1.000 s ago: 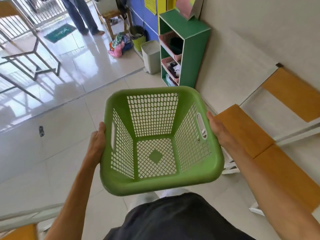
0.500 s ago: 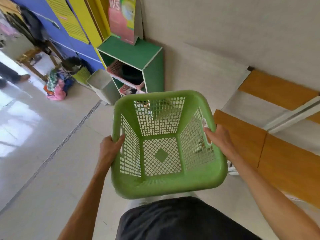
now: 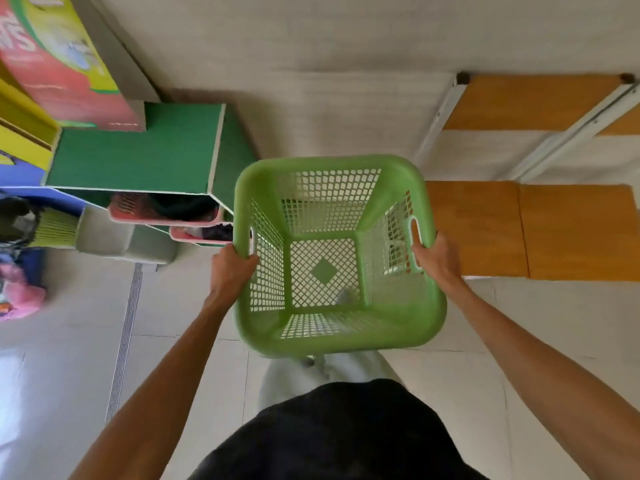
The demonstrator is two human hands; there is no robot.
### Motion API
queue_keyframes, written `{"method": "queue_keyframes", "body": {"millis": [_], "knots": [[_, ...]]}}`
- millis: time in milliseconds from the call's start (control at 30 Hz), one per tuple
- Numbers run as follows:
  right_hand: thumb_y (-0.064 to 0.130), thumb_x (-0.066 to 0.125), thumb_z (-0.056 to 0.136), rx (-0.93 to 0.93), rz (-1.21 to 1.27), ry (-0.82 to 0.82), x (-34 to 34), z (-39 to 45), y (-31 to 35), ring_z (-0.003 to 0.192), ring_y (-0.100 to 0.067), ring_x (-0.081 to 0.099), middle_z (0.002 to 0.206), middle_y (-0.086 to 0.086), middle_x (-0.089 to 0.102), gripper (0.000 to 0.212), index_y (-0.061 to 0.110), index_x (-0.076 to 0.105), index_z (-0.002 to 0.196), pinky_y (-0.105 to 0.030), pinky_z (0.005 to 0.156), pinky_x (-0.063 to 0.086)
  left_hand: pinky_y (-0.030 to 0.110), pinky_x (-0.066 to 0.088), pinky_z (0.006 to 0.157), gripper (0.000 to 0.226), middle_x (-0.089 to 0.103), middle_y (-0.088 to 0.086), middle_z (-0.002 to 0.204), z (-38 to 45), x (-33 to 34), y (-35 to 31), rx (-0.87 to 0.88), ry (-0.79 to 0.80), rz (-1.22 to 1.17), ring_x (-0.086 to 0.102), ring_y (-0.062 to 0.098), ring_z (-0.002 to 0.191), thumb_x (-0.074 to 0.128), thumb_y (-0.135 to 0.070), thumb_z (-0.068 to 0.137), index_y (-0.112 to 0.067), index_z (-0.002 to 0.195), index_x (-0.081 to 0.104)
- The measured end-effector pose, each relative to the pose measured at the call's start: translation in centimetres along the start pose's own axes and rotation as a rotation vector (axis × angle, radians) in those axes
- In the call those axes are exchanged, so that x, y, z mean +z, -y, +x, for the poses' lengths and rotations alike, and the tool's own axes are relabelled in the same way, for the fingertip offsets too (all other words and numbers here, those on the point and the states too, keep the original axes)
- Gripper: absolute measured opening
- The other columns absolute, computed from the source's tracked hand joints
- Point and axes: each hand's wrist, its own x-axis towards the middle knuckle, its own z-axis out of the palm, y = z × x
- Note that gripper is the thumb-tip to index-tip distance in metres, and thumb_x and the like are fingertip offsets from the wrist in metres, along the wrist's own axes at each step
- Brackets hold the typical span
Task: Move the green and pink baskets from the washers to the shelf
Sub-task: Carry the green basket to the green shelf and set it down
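Observation:
I hold an empty green mesh basket [image 3: 332, 337] in front of my waist, above the tiled floor. My left hand [image 3: 230, 268] grips its left handle slot and my right hand [image 3: 438, 259] grips the right one. Just left of the basket stands the green shelf [image 3: 138, 150], seen from above. Two pink baskets [image 3: 162, 211] with dark clothes sit in its compartments, and the lower one [image 3: 188, 235] is partly hidden by the green basket's rim.
A red and yellow box [image 3: 65, 64] stands on the shelf top. A grey bin [image 3: 114, 239] and a yellow-green bin [image 3: 55, 228] sit left of the shelf, with a clothes pile [image 3: 19, 292] beside them. Orange-topped benches [image 3: 530, 230] line the wall at right.
I have moved closer to the green shelf and turned right, so the shelf now sits at the basket's left. Both hands keep hold of the green basket.

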Motion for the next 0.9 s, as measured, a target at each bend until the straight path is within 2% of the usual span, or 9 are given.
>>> {"method": "queue_keyframes", "body": {"millis": [67,167,233,300,367,500,633,733,900], "knots": [[0.028,0.066,0.091,0.048,0.004,-0.026,2.3,2.9,-0.5,0.052,-0.018,0.062,0.082,-0.004,0.065,0.037,0.007,0.057,0.12,-0.027,0.039,0.05,0.038,0.06,0.057,0.028,0.068,0.012,0.079,4.1,2.2,0.0,0.007,0.047,0.043,0.068,0.027,0.062,0.068,-0.015,0.08,0.004,0.1,0.064],[0.033,0.067,0.089,0.091,-0.017,-0.058,6.5,7.5,-1.9,0.055,-0.022,0.066,0.087,-0.007,0.069,0.037,0.009,0.058,0.117,-0.034,0.041,0.055,0.034,0.058,0.053,0.021,0.07,0.014,0.082,10.2,6.0,1.3,0.01,0.114,0.103,0.068,0.027,0.06,0.069,-0.009,0.08,0.003,0.097,0.062],[0.045,0.062,0.089,0.119,-0.041,-0.087,9.6,10.5,-3.3,0.052,-0.021,0.064,0.083,-0.007,0.069,0.04,0.01,0.061,0.106,-0.025,0.033,0.046,0.029,0.053,0.051,0.024,0.067,0.012,0.084,14.1,8.5,2.4,0.011,0.147,0.138,0.066,0.026,0.062,0.071,-0.008,0.081,0.002,0.1,0.06],[0.051,0.057,0.089,0.132,-0.076,-0.098,12.9,13.3,-4.8,0.052,-0.02,0.063,0.082,-0.006,0.068,0.043,0.01,0.06,0.102,-0.019,0.034,0.037,0.028,0.049,0.054,0.03,0.063,0.01,0.085,17.7,11.0,3.8,0.003,0.171,0.172,0.062,0.025,0.065,0.073,-0.009,0.081,0.004,0.104,0.06],[0.051,0.056,0.09,0.144,-0.099,-0.094,15.4,15.7,-5.6,0.051,-0.02,0.06,0.079,-0.004,0.066,0.043,0.01,0.059,0.101,-0.018,0.036,0.034,0.027,0.048,0.052,0.03,0.062,0.009,0.081,21.0,13.5,5.5,-0.006,0.221,0.205,0.06,0.023,0.063,0.075,-0.009,0.08,0.004,0.102,0.06],[0.058,0.052,0.091,0.145,-0.238,-0.076,19.6,20.7,-6.9,0.046,-0.019,0.058,0.063,0.0,0.062,0.05,0.01,0.063,0.085,-0.016,0.036,0.033,0.029,0.052,0.046,0.025,0.064,0.007,0.07,26.3,17.5,8.3,0.046,0.259,0.263,0.064,0.022,0.053,0.075,-0.004,0.077,0.005,0.097,0.063],[0.043,0.063,0.092,0.186,-0.347,0.011,21.9,24.5,-7.7,0.048,-0.02,0.057,0.075,-0.012,0.071,0.041,0.002,0.07,0.087,-0.021,0.039,0.038,0.026,0.046,0.042,0.019,0.058,0.004,0.065,30.0,20.6,9.3,0.071,0.249,0.289,0.058,0.02,0.049,0.071,0.001,0.076,0.003,0.092,0.06],[0.03,0.067,0.092,0.225,-0.312,0.037,23.2,26.3,-7.8,0.056,-0.025,0.064,0.08,-0.013,0.07,0.031,-0.001,0.066,0.093,-0.034,0.046,0.052,0.03,0.053,0.049,0.015,0.056,0.004,0.064,32.3,22.7,9.6,0.049,0.249,0.282,0.06,0.023,0.054,0.072,-0.002,0.077,-0.002,0.081,0.058],[0.03,0.071,0.088,0.252,-0.309,0.013,24.9,28.9,-8.2,0.063,-0.025,0.061,0.086,-0.017,0.071,0.036,-0.005,0.069,0.095,-0.024,0.042,0.038,0.04,0.06,0.063,0.042,0.064,0.016,0.093,35.4,25.1,10.1,-0.055,0.244,0.285,0.068,0.034,0.076,0.08,-0.017,0.071,0.003,0.102,0.061]]}}
